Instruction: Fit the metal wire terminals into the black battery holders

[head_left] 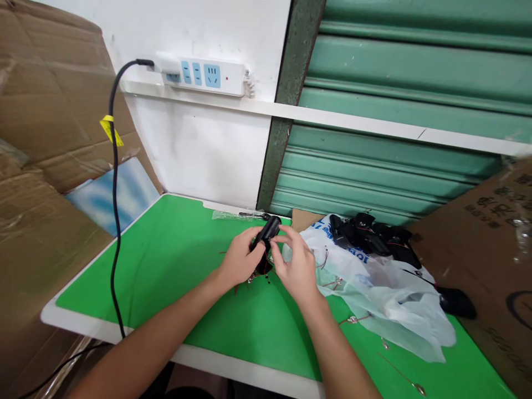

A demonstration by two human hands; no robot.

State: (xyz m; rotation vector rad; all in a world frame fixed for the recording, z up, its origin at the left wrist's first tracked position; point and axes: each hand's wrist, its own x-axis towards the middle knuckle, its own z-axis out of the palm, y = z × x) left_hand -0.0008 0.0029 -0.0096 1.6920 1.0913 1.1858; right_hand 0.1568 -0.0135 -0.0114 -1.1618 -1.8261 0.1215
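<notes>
The left hand holds a black piece, its fingers closed around it, above the green bench. The right hand is at the right side of this piece, with thumb and fingers bent close together; I cannot tell if they pinch something. To the right, more black parts lie on a white plastic bag.

1. The left forearm slants up and inward from the lower left, bare.
2. The left hand is curled in a grip, thumb toward the right hand.
3. The right forearm rises from the lower right, also bare.
4. The right hand's thumb and fingers bend leftward.
</notes>
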